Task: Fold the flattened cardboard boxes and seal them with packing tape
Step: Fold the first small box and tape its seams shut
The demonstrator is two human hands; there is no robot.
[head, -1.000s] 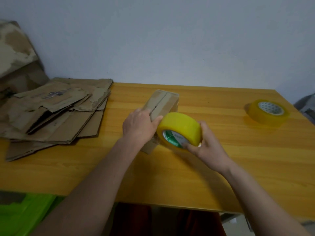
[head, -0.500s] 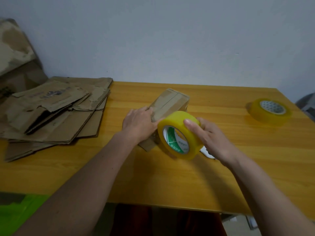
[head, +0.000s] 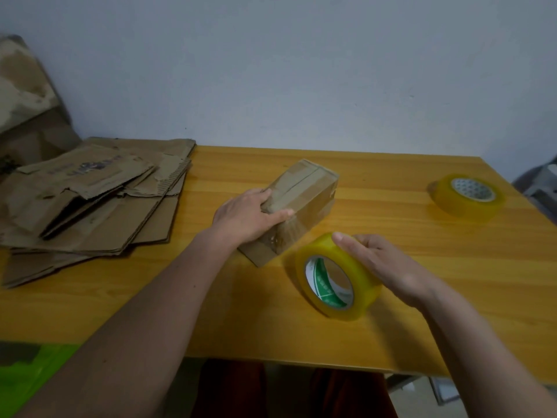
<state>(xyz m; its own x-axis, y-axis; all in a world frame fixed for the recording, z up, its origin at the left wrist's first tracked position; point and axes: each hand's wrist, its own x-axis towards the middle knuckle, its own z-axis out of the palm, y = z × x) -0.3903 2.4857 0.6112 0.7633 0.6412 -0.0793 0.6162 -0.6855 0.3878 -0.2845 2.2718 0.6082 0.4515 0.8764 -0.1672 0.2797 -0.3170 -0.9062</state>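
1. Pulled nearer and to the right since the earlier frames, the tape roll (head: 336,276) now sits clear of the folded box (head: 297,203), with a clear strip of tape (head: 291,229) stretched from it to the box's near end
2. Right hand (head: 382,263) is clamped on the roll, fingers over its outer rim; the thumb is hidden, so how it bears cannot be told
3. Left hand (head: 248,215) presses on the box's near top edge, fingers laid flat and thumb along the side, pinning the tape's start
4. To do this step well, I judge the strip should stay taut and in line with the top seam, while the left hand holds firm so the light box does not slide on the smooth table (head: 391,327)
5. Box is a small brown corrugated block, already glossy with tape along its flaps; it lies mid-table, slanting away to the right
6. Roll is a wide yellow-tinted ring on a white and green core
7. Flattened cardboard boxes (head: 90,200), worn and torn at the edges, are stacked at the far left; a second tape roll (head: 468,196) lies flat at the far right
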